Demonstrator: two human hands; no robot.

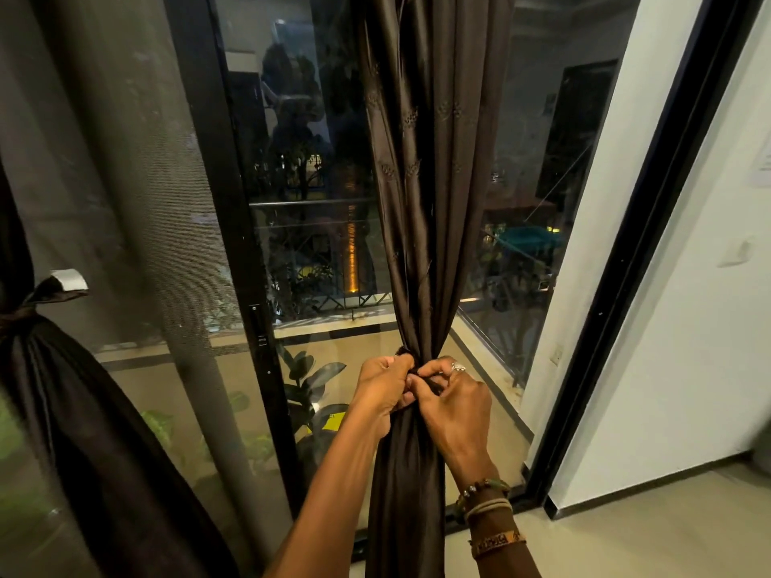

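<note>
1. Dark curtain (pixel 421 181) hangs centre, in front of glass door (pixel 300 244), bunched tight at mid-height.
2. L hand (pixel 384 390): fingers curled, pinching the bunch from left.
3. R hand (pixel 457 406): pinching same spot from right, hands touching.
4. Tied curtain (pixel 83 410) near left.

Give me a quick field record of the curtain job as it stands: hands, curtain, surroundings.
left hand: grips the brown curtain at its gathered waist
right hand: pinches dark fabric at the same spot, touching the left hand; ring and bracelets worn
brown curtain: hangs bunched before the glass door
knot or tie: hidden by fingers, cannot tell
second curtain: far left, already tied with a band
outside: plants, dark
</note>
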